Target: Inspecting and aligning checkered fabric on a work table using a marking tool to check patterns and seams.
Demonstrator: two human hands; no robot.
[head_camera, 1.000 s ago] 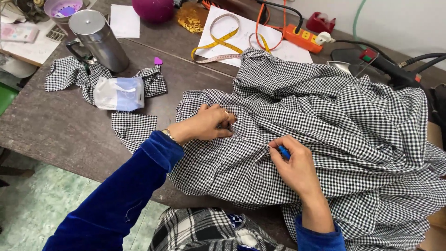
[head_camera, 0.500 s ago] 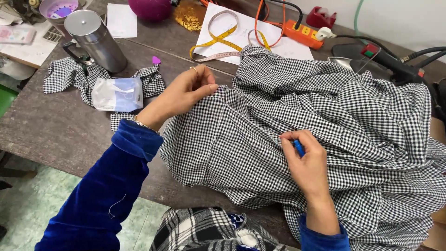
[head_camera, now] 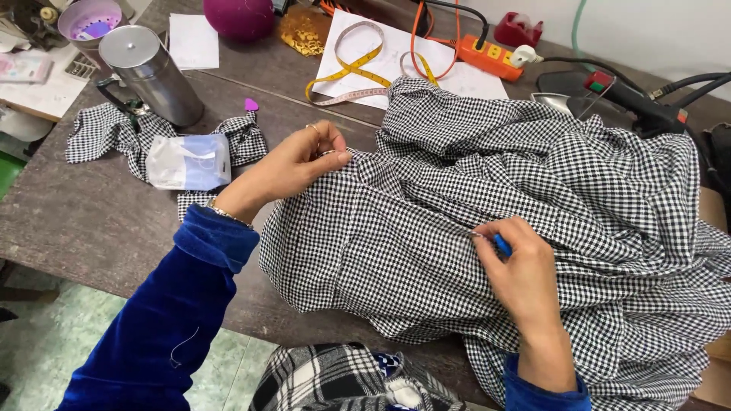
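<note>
Left hand pinching checked fabric edge, right hand — blue tool gripped

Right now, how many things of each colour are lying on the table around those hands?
Black-and-white checked: 2, the big cloth both hands pinch and the scraps
Yellow: 1, tape measure
Orange: 1, power strip
Silver: 1, metal can
Magenta: 1, ball
Blue: 1, small tool in the right hand
Total: 7
The left hand holds only cloth.

A white-and-blue plastic packet lies on checked cloth scraps.
</note>
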